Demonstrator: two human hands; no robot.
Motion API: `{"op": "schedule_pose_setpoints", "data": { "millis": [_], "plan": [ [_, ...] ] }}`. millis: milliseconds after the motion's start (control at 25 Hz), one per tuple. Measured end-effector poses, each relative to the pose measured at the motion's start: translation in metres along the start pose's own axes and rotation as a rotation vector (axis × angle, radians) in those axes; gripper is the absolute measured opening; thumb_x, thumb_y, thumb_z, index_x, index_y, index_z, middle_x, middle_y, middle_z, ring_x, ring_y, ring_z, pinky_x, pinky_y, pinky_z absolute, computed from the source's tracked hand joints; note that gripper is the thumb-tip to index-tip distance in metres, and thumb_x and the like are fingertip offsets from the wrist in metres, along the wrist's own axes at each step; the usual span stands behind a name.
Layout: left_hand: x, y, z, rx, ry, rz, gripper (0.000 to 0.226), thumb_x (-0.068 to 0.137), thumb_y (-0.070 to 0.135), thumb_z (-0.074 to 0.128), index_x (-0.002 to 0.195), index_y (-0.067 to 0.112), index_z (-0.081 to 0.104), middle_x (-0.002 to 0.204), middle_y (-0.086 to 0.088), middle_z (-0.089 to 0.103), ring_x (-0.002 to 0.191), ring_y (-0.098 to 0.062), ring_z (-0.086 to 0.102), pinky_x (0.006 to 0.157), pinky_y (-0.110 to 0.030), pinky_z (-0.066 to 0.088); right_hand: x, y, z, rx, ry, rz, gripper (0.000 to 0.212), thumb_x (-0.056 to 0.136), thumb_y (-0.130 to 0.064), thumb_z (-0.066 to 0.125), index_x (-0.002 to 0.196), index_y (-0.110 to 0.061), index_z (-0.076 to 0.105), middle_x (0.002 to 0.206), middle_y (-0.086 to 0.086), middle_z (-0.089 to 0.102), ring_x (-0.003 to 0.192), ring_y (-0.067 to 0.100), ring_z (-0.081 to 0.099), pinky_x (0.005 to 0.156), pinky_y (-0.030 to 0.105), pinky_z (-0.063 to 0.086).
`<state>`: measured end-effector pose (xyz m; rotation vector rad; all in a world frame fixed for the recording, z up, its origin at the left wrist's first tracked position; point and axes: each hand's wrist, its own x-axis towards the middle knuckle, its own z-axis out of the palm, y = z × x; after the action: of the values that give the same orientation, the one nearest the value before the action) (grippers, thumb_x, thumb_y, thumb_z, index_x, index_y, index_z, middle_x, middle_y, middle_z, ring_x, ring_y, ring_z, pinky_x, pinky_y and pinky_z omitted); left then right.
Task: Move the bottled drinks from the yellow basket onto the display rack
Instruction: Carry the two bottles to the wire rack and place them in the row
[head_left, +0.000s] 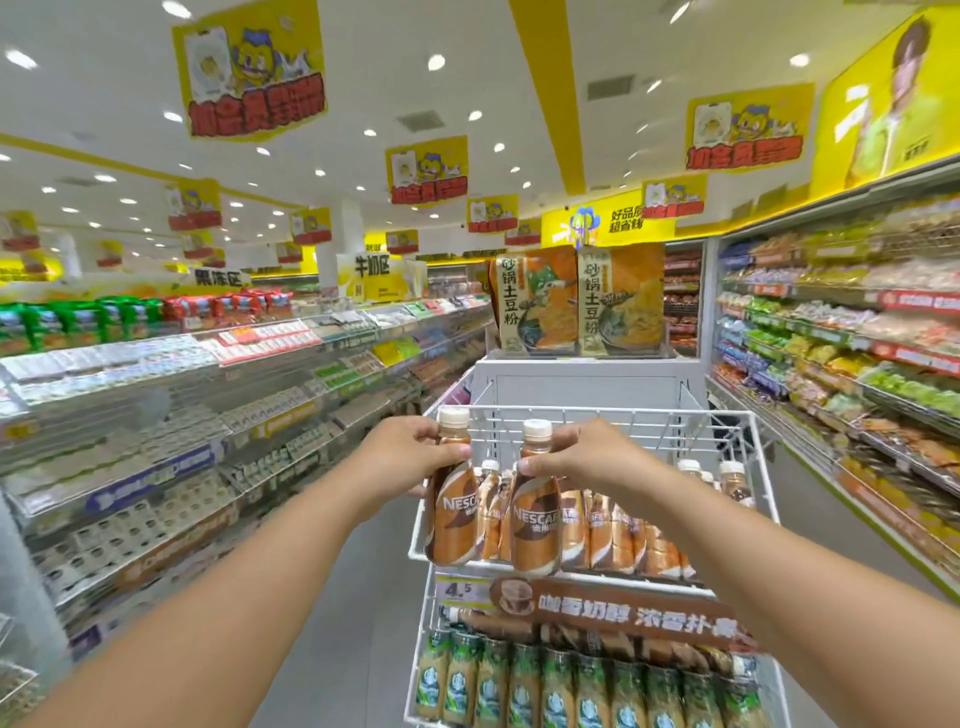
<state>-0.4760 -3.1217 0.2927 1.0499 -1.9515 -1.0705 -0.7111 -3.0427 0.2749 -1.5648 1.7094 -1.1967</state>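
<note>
My left hand (410, 457) grips the neck of a brown Nescafé coffee bottle (451, 514) with a cream cap. My right hand (582, 454) grips the neck of a second brown Nescafé bottle (535, 525). Both bottles hang upright at the front left edge of the white wire display rack (727, 421). Several matching brown bottles (618, 535) stand in the rack's top tier behind them. The yellow basket is not in view.
The rack's lower tier holds several green-labelled bottles (571, 686) under a brown banner with a 4.5 price tag (460, 590). Stocked store shelves run along the left (208, 415) and right (857, 389). A grey aisle floor (374, 597) lies left of the rack.
</note>
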Motion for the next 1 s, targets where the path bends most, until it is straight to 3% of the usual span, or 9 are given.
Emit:
{"op": "schedule_pose_setpoints", "data": {
  "millis": [160, 360, 440, 560, 600, 720, 800, 920, 1000],
  "plan": [
    [0.060, -0.035, -0.014, -0.016, -0.085, 0.015, 0.021, 0.088, 0.025, 0.080, 0.106, 0.016, 0.075, 0.100, 0.000, 0.080, 0.096, -0.018, 0.076, 0.089, -0.047, 0.061, 0.050, 0.009, 0.030, -0.021, 0.022, 0.067, 0.032, 0.076, -0.033, 0.090, 0.099, -0.014, 0.081, 0.095, 0.002, 0.081, 0.100, 0.027, 0.075, 0.081, 0.035, 0.057],
    [0.124, -0.082, -0.019, -0.040, -0.218, 0.021, 0.018, 0.089, 0.022, 0.078, 0.106, 0.015, 0.075, 0.103, -0.007, 0.079, 0.097, -0.024, 0.076, 0.089, -0.049, 0.061, 0.096, 0.025, 0.064, 0.049, 0.059, 0.191, 0.034, 0.078, -0.022, 0.090, 0.106, -0.008, 0.078, 0.094, 0.004, 0.082, 0.088, 0.016, 0.079, 0.093, 0.039, 0.058],
    [0.140, -0.095, -0.013, -0.033, -0.280, 0.012, 0.014, 0.090, 0.020, 0.077, 0.104, 0.017, 0.075, 0.101, -0.003, 0.080, 0.094, -0.019, 0.076, 0.088, -0.044, 0.062, 0.105, 0.032, 0.071, 0.027, 0.079, 0.218, 0.029, 0.078, -0.025, 0.090, 0.100, -0.010, 0.079, 0.089, 0.002, 0.082, 0.080, 0.010, 0.078, 0.083, 0.032, 0.060],
    [0.157, -0.106, -0.004, -0.030, -0.343, 0.036, 0.014, 0.091, 0.018, 0.077, 0.104, 0.018, 0.075, 0.098, 0.000, 0.080, 0.083, -0.010, 0.076, 0.073, -0.029, 0.063, 0.115, 0.037, 0.078, -0.009, 0.096, 0.254, 0.025, 0.080, -0.025, 0.089, 0.098, -0.010, 0.079, 0.088, 0.000, 0.081, 0.074, 0.006, 0.075, 0.066, 0.020, 0.053],
    [0.163, -0.110, -0.002, -0.025, -0.351, 0.038, 0.014, 0.090, 0.020, 0.077, 0.104, 0.019, 0.075, 0.098, 0.000, 0.080, 0.083, -0.010, 0.076, 0.073, -0.028, 0.063, 0.119, 0.039, 0.079, -0.003, 0.099, 0.271, 0.027, 0.080, -0.024, 0.088, 0.101, -0.009, 0.079, 0.090, 0.001, 0.081, 0.077, 0.007, 0.077, 0.066, 0.019, 0.054],
    [0.176, -0.119, 0.000, 0.008, -0.347, 0.004, 0.014, 0.090, 0.027, 0.077, 0.101, 0.020, 0.075, 0.095, 0.000, 0.080, 0.092, -0.022, 0.077, 0.086, -0.046, 0.062, 0.128, 0.042, 0.080, -0.005, 0.096, 0.315, 0.029, 0.080, -0.024, 0.088, 0.103, -0.009, 0.078, 0.093, 0.002, 0.082, 0.086, 0.011, 0.078, 0.068, 0.020, 0.055],
    [0.183, -0.125, 0.000, 0.023, -0.337, -0.018, 0.012, 0.090, 0.030, 0.076, 0.098, 0.021, 0.074, 0.091, 0.000, 0.080, 0.093, -0.025, 0.077, 0.084, -0.052, 0.062, 0.133, 0.045, 0.081, -0.027, 0.080, 0.337, 0.029, 0.080, -0.024, 0.088, 0.104, -0.011, 0.080, 0.095, 0.001, 0.082, 0.090, 0.012, 0.078, 0.074, 0.022, 0.056],
    [0.188, -0.133, 0.003, 0.022, -0.347, -0.025, 0.010, 0.091, 0.030, 0.076, 0.097, 0.022, 0.072, 0.091, 0.001, 0.080, 0.088, -0.021, 0.077, 0.082, -0.045, 0.064, 0.141, 0.053, 0.084, -0.040, 0.074, 0.366, 0.028, 0.079, -0.021, 0.089, 0.103, -0.009, 0.080, 0.095, 0.004, 0.082, 0.093, 0.017, 0.078, 0.093, 0.033, 0.061],
    [0.190, -0.138, 0.006, 0.037, -0.354, -0.014, 0.009, 0.091, 0.027, 0.076, 0.097, 0.021, 0.073, 0.090, 0.004, 0.080, 0.085, -0.015, 0.077, 0.084, -0.038, 0.063, 0.147, 0.061, 0.086, -0.051, 0.095, 0.384, 0.029, 0.078, -0.021, 0.090, 0.101, -0.008, 0.080, 0.093, 0.005, 0.082, 0.093, 0.019, 0.078, 0.096, 0.038, 0.060]
  ]
}}
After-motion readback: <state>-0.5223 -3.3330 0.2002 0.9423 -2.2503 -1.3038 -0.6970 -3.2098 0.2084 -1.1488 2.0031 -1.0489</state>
